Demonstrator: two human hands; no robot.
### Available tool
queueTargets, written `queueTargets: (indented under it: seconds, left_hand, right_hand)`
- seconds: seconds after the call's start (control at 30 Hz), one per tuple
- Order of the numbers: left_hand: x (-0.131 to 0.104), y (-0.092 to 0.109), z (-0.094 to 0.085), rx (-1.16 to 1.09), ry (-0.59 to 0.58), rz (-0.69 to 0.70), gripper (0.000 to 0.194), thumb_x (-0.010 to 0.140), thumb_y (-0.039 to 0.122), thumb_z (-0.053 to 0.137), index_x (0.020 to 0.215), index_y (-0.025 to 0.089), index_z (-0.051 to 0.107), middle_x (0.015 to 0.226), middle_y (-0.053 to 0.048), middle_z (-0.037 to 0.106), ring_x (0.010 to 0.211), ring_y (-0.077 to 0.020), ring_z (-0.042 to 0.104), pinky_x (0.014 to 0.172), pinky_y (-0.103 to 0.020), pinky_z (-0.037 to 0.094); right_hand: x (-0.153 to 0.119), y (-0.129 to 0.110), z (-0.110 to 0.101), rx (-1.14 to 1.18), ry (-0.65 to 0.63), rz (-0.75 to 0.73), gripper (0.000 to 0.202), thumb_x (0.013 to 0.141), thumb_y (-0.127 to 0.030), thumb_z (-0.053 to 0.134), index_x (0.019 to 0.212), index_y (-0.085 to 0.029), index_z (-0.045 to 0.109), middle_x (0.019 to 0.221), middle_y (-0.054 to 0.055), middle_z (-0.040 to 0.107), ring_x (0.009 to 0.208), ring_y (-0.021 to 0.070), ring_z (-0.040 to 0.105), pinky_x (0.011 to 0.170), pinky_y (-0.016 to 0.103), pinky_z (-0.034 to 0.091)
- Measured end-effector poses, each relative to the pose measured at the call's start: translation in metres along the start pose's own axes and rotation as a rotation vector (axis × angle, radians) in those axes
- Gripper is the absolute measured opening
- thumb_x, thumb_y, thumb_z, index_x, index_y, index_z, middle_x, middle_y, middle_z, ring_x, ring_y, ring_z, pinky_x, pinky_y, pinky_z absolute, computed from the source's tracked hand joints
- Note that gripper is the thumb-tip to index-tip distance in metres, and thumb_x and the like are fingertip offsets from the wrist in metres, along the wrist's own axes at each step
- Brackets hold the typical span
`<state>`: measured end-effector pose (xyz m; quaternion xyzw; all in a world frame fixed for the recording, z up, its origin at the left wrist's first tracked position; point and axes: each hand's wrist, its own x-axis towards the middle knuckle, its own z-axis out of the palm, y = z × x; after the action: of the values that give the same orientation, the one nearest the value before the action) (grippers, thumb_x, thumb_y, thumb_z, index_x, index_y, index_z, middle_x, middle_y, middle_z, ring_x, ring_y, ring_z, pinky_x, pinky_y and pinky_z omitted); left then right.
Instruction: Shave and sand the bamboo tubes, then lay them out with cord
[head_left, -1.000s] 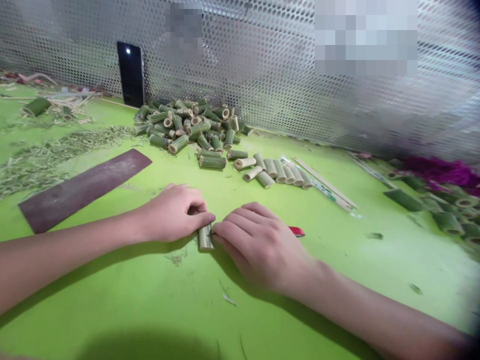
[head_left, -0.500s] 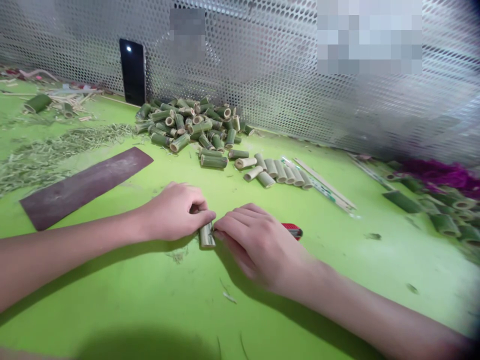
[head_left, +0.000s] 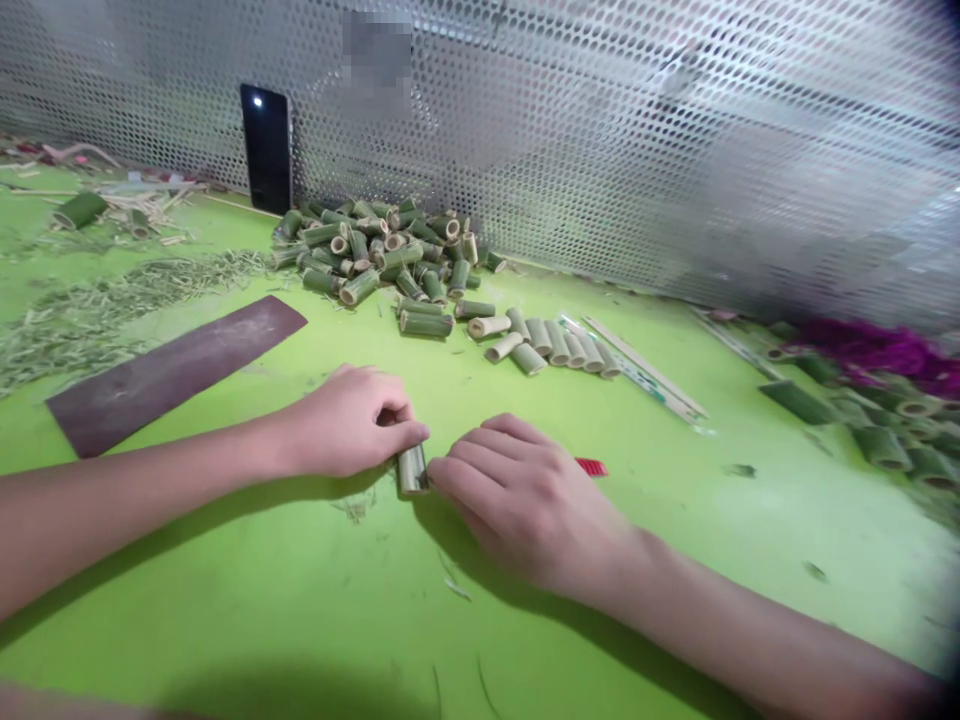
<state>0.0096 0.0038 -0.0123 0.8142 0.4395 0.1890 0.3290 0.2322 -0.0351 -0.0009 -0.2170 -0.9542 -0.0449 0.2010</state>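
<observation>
A short bamboo piece (head_left: 412,473), pale with dark green streaks, is on the green table, pinned under the thumb and curled fingers of my left hand (head_left: 360,420). Its upper end is hidden by that hand. My right hand (head_left: 517,490) is closed, its fingertips close against the piece's right side. From behind its knuckles juts the red ridged end of a utility knife (head_left: 592,467); the blade is hidden under the fingers. Small shavings (head_left: 354,510) lie just left of the piece.
A heap of green bamboo pieces (head_left: 390,250) stands behind, beside peeled pale ones (head_left: 559,343). A brown abrasive strip (head_left: 180,370) lies left, near green shavings (head_left: 142,300). An upright phone (head_left: 268,150) leans on the perforated metal wall (head_left: 562,150). More bamboo (head_left: 885,445) lies right.
My right hand has shifted slightly down along the bamboo piece, and less of the red knife end shows. My left hand keeps its grip in place.
</observation>
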Motion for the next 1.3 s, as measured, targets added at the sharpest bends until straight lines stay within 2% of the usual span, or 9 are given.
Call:
queueTargets:
  seconds: [0.17,0.33,0.43,0.8,0.93,1.07,1.2,1.3]
  left_hand:
    - [0.0000,0.0007,-0.0003,0.027,-0.001,0.021,0.040,0.099,0.047,0.062,0.069,0.021,0.067,0.079,-0.001,0.068,0.079,-0.0205,0.060,0.075,-0.036,0.039]
    - [0.0007,0.0018,-0.0007,0.037,-0.003,0.014,0.039,0.098,0.047,0.062,0.070,0.020,0.066,0.079,-0.001,0.067,0.080,-0.0211,0.059,0.076,-0.037,0.039]
    - [0.0010,0.0023,-0.0009,0.046,-0.009,0.015,0.039,0.098,0.046,0.062,0.070,0.020,0.065,0.078,-0.001,0.066,0.079,-0.0210,0.059,0.075,-0.038,0.039]
    - [-0.0001,0.0043,-0.0012,0.056,-0.009,0.013,0.037,0.097,0.043,0.062,0.068,0.021,0.064,0.078,-0.001,0.066,0.081,-0.0215,0.059,0.075,-0.038,0.038]
    - [0.0000,0.0035,-0.0010,0.063,-0.014,0.011,0.039,0.097,0.047,0.061,0.069,0.021,0.064,0.078,-0.001,0.066,0.079,-0.0213,0.058,0.075,-0.038,0.038]
    - [0.0005,0.0016,-0.0006,0.075,-0.012,0.030,0.041,0.098,0.051,0.058,0.071,0.021,0.065,0.078,-0.001,0.066,0.080,-0.0212,0.059,0.078,-0.039,0.039]
    - [0.0005,0.0004,-0.0008,0.078,-0.003,0.026,0.046,0.098,0.055,0.055,0.070,0.020,0.064,0.077,-0.002,0.066,0.077,-0.0210,0.058,0.074,-0.038,0.039]
    - [-0.0002,0.0001,-0.0010,0.075,-0.001,0.030,0.046,0.098,0.056,0.055,0.070,0.021,0.064,0.077,-0.002,0.066,0.077,-0.0214,0.059,0.074,-0.038,0.040]
  right_hand:
    - [0.0009,0.0011,0.0009,-0.003,0.031,0.031,0.023,0.103,-0.011,0.052,0.084,-0.015,0.066,0.072,0.000,0.065,0.064,0.0133,0.054,0.076,0.030,0.041]
    - [0.0022,0.0025,0.0010,0.093,-0.016,0.042,0.027,0.105,-0.012,0.048,0.083,-0.015,0.064,0.070,0.000,0.063,0.062,0.0131,0.053,0.072,0.029,0.042]
    - [0.0018,0.0027,0.0014,0.057,0.023,0.062,0.027,0.105,-0.014,0.048,0.085,-0.015,0.065,0.070,0.000,0.065,0.063,0.0131,0.055,0.076,0.030,0.044]
    - [0.0003,0.0005,0.0017,0.071,0.009,0.051,0.028,0.105,-0.014,0.048,0.083,-0.015,0.065,0.070,0.000,0.065,0.062,0.0128,0.056,0.076,0.030,0.044]
    - [-0.0002,0.0002,0.0019,0.072,0.033,0.072,0.025,0.105,-0.017,0.051,0.085,-0.015,0.065,0.071,-0.001,0.066,0.063,0.0125,0.057,0.078,0.030,0.043]
    - [-0.0004,-0.0021,0.0015,0.083,-0.016,0.057,0.027,0.105,-0.014,0.049,0.083,-0.016,0.064,0.072,0.000,0.066,0.065,0.0132,0.057,0.077,0.030,0.042]
    - [0.0012,-0.0037,0.0020,0.042,0.049,0.072,0.026,0.106,-0.019,0.052,0.084,-0.015,0.066,0.073,0.000,0.068,0.066,0.0135,0.058,0.078,0.030,0.041]
    - [0.0018,-0.0044,0.0025,0.024,0.021,0.051,0.030,0.106,-0.016,0.047,0.082,-0.016,0.064,0.071,0.000,0.066,0.064,0.0136,0.056,0.076,0.030,0.042]
